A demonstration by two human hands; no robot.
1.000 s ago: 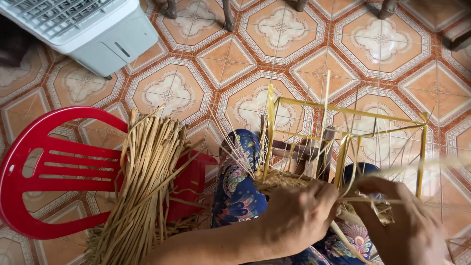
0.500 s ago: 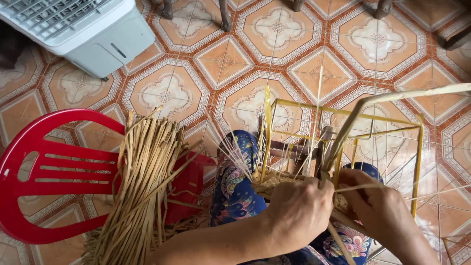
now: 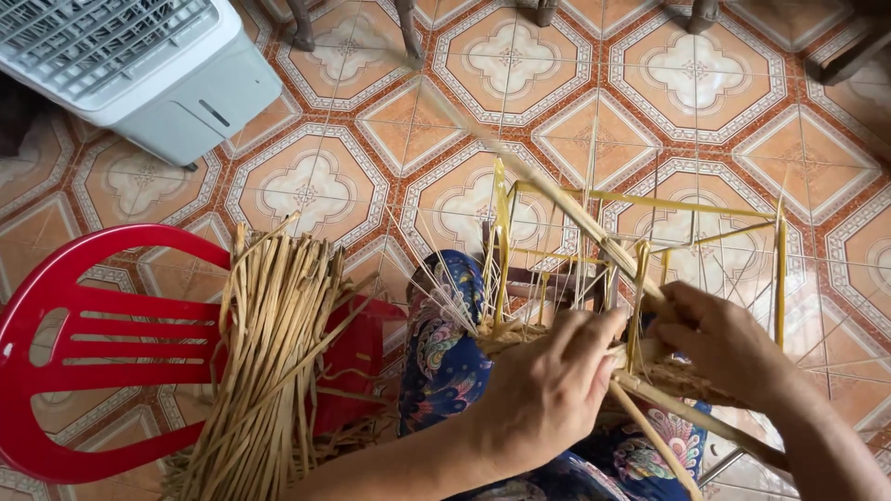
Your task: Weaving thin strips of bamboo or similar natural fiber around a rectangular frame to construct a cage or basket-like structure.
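Left hand (image 3: pixel 548 390) curled down on the woven straw base (image 3: pixel 520 336) inside the thin yellow metal wire frame (image 3: pixel 640 199), grip closed, pinning the weave on the lap. Right hand (image 3: pixel 719 339) grip closed round a long pale dried straw strand (image 3: pixel 566 209), which runs up-left across the frame. Strand looks light, stiff-ish, bendy, likely to split if kinked; best held near the weave, not the tip. Loose bundle of tan straw stalks (image 3: pixel 269 353) lies on a red plastic chair (image 3: pixel 83 343); white fan unit (image 3: pixel 139 65) on the tiled floor (image 3: pixel 705 83).
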